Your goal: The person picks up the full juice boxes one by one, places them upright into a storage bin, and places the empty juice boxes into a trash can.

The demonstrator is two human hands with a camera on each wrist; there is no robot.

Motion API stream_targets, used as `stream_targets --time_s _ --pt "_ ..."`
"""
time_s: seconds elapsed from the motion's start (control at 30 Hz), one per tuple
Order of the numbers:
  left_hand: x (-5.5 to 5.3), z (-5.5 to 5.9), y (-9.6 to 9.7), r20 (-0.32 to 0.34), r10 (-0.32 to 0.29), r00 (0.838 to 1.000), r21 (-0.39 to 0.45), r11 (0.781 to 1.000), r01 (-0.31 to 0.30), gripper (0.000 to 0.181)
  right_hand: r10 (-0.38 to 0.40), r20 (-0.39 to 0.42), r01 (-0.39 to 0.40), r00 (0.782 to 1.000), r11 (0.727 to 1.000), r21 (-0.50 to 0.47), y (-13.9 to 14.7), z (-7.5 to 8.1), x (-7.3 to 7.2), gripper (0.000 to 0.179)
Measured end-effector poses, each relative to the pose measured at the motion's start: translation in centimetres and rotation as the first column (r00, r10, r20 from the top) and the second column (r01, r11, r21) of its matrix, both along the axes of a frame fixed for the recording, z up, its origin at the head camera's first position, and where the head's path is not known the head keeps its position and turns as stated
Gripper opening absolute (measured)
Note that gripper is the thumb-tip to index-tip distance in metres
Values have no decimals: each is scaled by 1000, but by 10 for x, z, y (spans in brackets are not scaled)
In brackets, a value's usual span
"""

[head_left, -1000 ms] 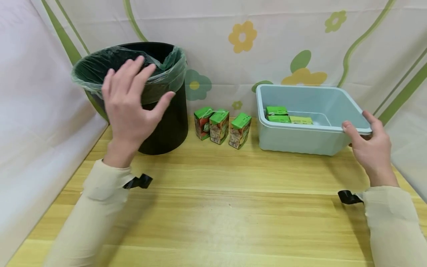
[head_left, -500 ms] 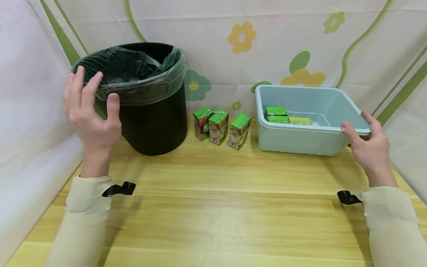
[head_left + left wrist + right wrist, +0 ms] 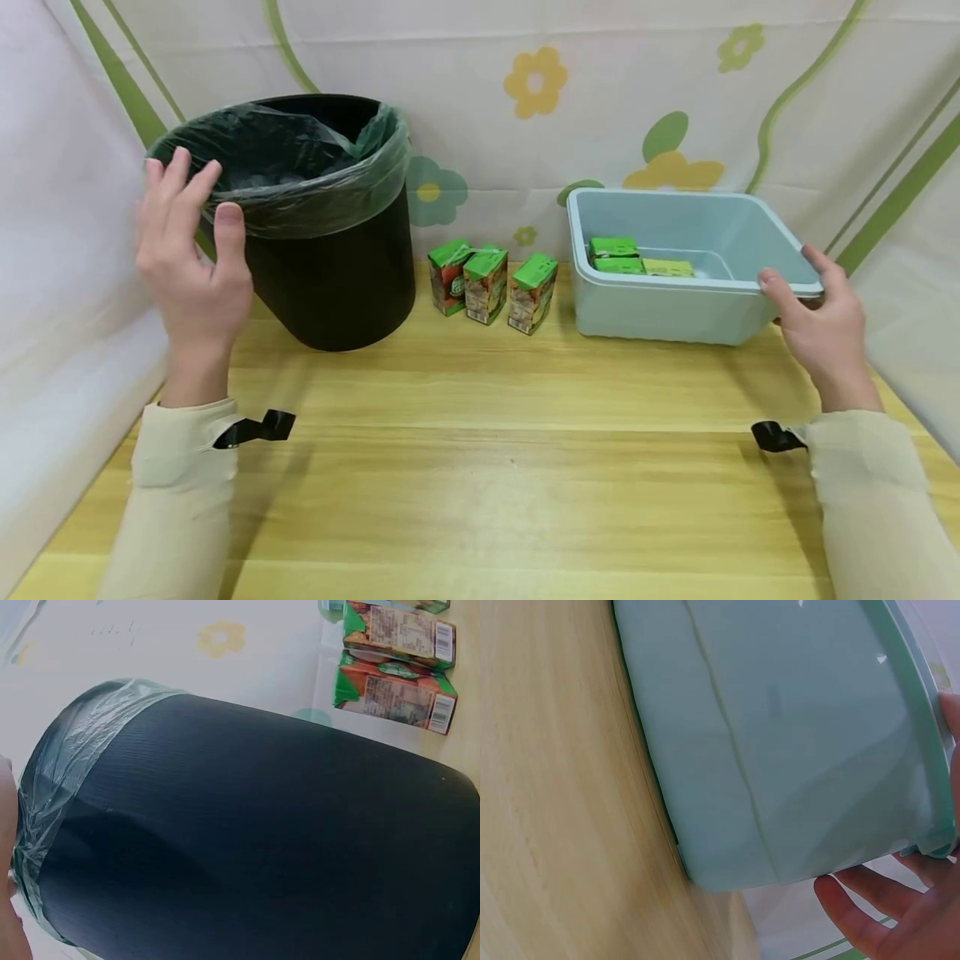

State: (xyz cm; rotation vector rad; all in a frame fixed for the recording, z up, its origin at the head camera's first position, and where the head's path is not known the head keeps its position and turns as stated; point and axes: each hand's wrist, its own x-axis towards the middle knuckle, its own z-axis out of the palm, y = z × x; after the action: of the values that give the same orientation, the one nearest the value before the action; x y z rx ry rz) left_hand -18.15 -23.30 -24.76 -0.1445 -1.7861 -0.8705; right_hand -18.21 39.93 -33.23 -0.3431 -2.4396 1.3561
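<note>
My left hand (image 3: 191, 275) is at the near left side of a black trash bin (image 3: 337, 287), fingers apart and only slightly bent, thumb up. Its fingertips overlap the rim of the green plastic bag (image 3: 322, 204) lining the bin. In the left wrist view, part of the hand shows beside the bag's edge (image 3: 64, 765). My right hand (image 3: 825, 329) grips the right end of a light blue plastic tub (image 3: 660, 312), thumb over the rim. In the right wrist view, its fingers (image 3: 851, 911) lie against the tub's end and under the rim.
Three small juice boxes (image 3: 486, 287) with green tops stand between bin and tub on the wooden table (image 3: 480, 483). Inside the tub lie two green-sided boxes (image 3: 613, 247) and a yellow-green one (image 3: 668, 267). A flower-patterned cloth (image 3: 480, 83) hangs behind.
My left hand has moved left and slightly down, from in front of the bin's mouth to its left side. My right hand keeps its grip on the tub; the view has shifted slightly.
</note>
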Motion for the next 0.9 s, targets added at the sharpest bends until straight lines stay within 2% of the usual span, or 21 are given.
stream_targets --time_s 0.23,0.37,0.43,0.53,0.63,0.7,0.8,0.9 --pt "1 4 -1 -15 -9 1000 11 1000 9 34 0 -2 0 1000 1000 5 -1 1 -1 80" --pt "2 6 3 -26 -5 1000 17 1000 5 34 -23 34 21 999 999 46 -2 4 0 81" --pt "3 7 5 -29 -6 1000 21 1000 7 35 -49 24 47 999 995 82 -6 7 1 81" --pt "4 8 7 -32 -10 999 25 1000 11 34 -96 -77 105 992 986 133 -18 16 3 78" --pt "3 6 5 -30 -11 999 26 1000 12 34 -124 -227 161 966 976 150 -38 26 3 73" --pt "0 4 1 -32 -11 999 22 1000 12 34 -121 -301 168 946 976 136 -56 33 4 69" --pt "-5 1 -5 -42 -10 999 7 1000 10 35 -73 -398 132 914 984 122 -84 40 3 64" --pt "-10 -1 -10 -54 -11 998 -9 1000 10 36 9 -467 61 884 989 133 -113 43 1 62"
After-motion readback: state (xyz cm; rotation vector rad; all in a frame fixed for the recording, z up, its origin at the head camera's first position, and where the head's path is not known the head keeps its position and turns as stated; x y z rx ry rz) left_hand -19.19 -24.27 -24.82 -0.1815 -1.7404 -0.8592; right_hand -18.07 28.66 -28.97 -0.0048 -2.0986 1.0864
